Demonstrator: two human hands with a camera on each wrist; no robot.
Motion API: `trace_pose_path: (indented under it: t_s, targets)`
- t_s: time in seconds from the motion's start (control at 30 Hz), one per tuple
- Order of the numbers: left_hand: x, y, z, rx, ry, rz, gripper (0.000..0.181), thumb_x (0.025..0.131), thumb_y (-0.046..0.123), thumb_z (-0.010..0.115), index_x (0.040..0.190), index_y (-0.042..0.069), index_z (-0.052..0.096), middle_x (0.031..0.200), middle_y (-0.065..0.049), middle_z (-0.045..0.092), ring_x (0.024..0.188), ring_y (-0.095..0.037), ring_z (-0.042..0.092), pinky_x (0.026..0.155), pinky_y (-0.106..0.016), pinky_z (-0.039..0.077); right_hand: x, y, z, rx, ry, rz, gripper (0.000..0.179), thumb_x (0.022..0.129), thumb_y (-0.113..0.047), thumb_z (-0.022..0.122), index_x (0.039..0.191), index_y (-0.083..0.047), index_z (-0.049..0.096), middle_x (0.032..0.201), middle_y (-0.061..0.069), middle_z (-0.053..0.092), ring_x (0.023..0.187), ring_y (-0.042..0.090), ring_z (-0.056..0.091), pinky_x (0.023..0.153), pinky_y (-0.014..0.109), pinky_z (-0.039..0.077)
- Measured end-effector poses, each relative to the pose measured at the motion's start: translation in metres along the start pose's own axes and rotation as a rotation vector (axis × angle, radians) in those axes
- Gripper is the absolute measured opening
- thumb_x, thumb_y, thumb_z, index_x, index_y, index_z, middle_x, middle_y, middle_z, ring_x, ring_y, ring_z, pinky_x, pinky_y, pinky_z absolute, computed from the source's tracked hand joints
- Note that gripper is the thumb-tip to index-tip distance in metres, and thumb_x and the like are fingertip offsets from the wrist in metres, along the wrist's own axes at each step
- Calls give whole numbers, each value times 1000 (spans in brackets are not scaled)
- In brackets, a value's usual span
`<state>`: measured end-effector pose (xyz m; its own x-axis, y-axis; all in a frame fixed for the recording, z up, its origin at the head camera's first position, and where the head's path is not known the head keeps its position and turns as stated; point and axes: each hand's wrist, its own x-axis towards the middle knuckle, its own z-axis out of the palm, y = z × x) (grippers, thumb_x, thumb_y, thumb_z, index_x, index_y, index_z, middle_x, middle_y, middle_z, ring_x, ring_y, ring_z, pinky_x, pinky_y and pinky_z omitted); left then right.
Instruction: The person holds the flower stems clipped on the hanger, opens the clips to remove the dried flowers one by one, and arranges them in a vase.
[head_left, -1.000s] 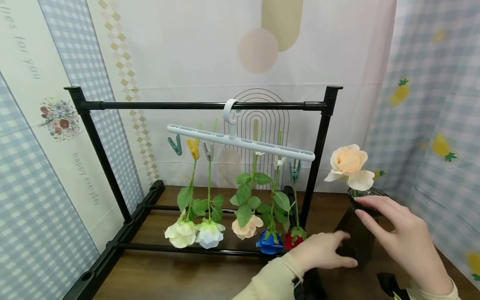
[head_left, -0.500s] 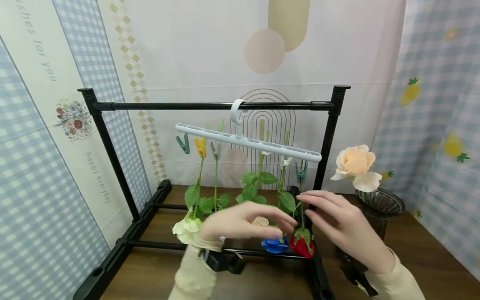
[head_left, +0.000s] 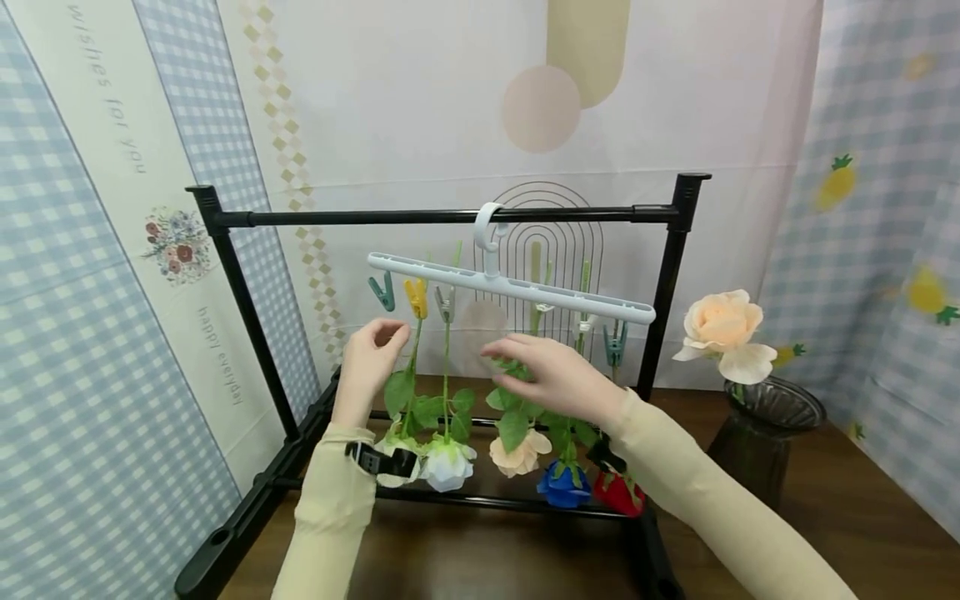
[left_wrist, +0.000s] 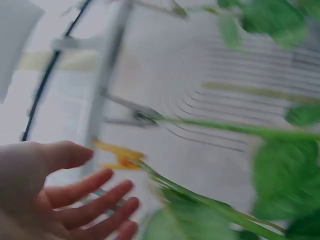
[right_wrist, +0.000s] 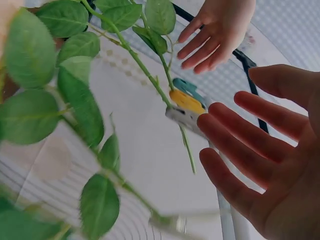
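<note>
A pale blue hanger (head_left: 510, 286) hangs from the black rack bar, with a row of clips along it. Upside-down roses hang from several clips: a white rose (head_left: 447, 464), a peach rose (head_left: 519, 454), a blue rose (head_left: 564, 485) and a red rose (head_left: 617, 493). My left hand (head_left: 369, 362) is just below the teal clip (head_left: 382, 292) and the yellow clip (left_wrist: 122, 156), its fingers loosely bent around nothing. My right hand (head_left: 562, 379), fingers spread and holding nothing, is in front of the rose leaves; it faces the grey clip (right_wrist: 185, 119) in the right wrist view. A cream rose (head_left: 396, 450) is partly hidden by my left wrist.
The black rack (head_left: 375, 218) stands on a brown wooden table (head_left: 465, 558). To its right, a dark glass vase (head_left: 750, 458) holds an upright peach rose (head_left: 723, 325). Checked curtains (head_left: 67, 250) close off the left and right sides.
Both hands have moved left, from the vase across to the hanger's clips. My left hand has risen toward the yellow clip. The head view has turned slightly left.
</note>
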<state>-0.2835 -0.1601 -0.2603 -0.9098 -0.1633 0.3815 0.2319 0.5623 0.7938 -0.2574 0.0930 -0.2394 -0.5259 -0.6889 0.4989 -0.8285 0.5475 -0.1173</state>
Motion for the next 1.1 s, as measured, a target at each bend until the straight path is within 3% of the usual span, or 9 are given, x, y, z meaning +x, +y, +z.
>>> trace_pose_path:
  t_s: [0.17,0.4,0.57,0.77,0.9,1.0,1.1]
  targets:
    - [17,-15,11,32,30,20,35,88,40,51,111,15,60,108,-7,62,100,-23,58,83,-39,47,40,-3,7,0,-46,37,28,87,-19,55,115,-19,57,96,-5,65,83,5,59,71,23,49]
    - [31,-18,18,-77,-51,-5,35,86,38,56,110,14,61,103,-9,66,95,-23,60,84,-39,46,75,1,21,4,-10,119,24,88,-19,53,111,-16,58,83,-3,66,68,6,58,61,21,46]
    - [32,-18,19,-126,-45,-39,25,85,26,59,104,10,64,93,-12,68,79,-20,64,77,-36,49,94,-3,34,-50,77,189,23,89,-25,52,108,-15,60,74,-3,66,52,6,52,46,19,39]
    - [27,-16,21,-241,-59,-116,25,83,23,62,103,8,65,92,-14,69,72,-17,65,73,-33,52,108,-12,53,-224,202,291,29,88,-37,51,103,-15,61,59,-3,60,39,9,45,36,21,29]
    - [22,-19,24,-275,-95,-138,26,82,22,63,104,8,65,94,-14,69,69,-12,65,70,-29,52,117,-15,66,-353,319,309,31,86,-42,52,80,-13,61,51,0,56,37,11,44,34,24,27]
    - [19,-22,26,-272,-114,-115,25,83,19,63,105,9,65,93,-13,69,67,-10,64,67,-27,52,121,-18,74,-451,426,304,37,85,-44,53,64,-13,54,45,1,51,35,13,42,34,26,27]
    - [15,-24,26,-281,-111,-93,23,82,15,62,104,8,65,92,-15,68,66,-13,64,65,-27,52,126,-20,80,-540,501,298,41,84,-46,55,59,-14,50,40,0,46,32,12,40,33,26,26]
